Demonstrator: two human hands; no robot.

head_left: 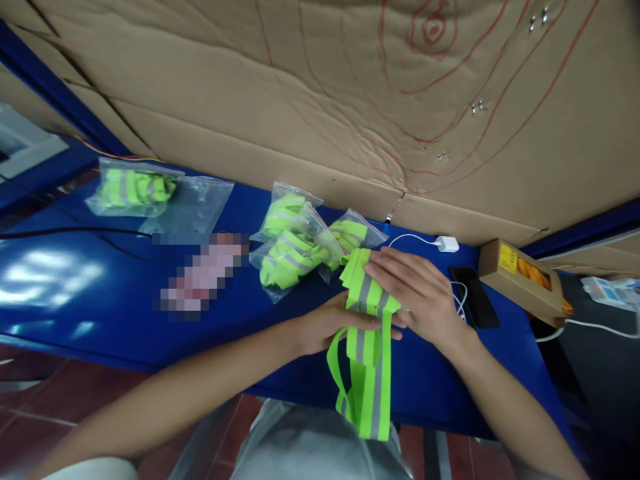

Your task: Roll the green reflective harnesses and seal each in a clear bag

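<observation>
A neon-yellow reflective strap (pixel 369 347) with grey stripes is gathered between my two hands, above the front part of the blue table. My left hand (pixel 333 323) grips its middle from the left, thumb lying across the band. From the right, my right hand (pixel 425 293) closes over the folded upper part, its fingers pressed together on the fabric. Loops and a long doubled length hang below my hands, past the table's front edge. Just beyond lie clear zip bags holding similar straps, the nearest bag (pixel 291 261) left of my hands. Part of my left fingers is hidden behind the strap.
Far left lies another bagged strap (pixel 134 190) beside a flat clear bag (pixel 200 203). A white charger (pixel 447 244), a black phone (pixel 475 297) and a cardboard box (pixel 523 283) sit to the right. A cardboard wall (pixel 225 100) with red lines rises behind the blue table (pixel 280 347).
</observation>
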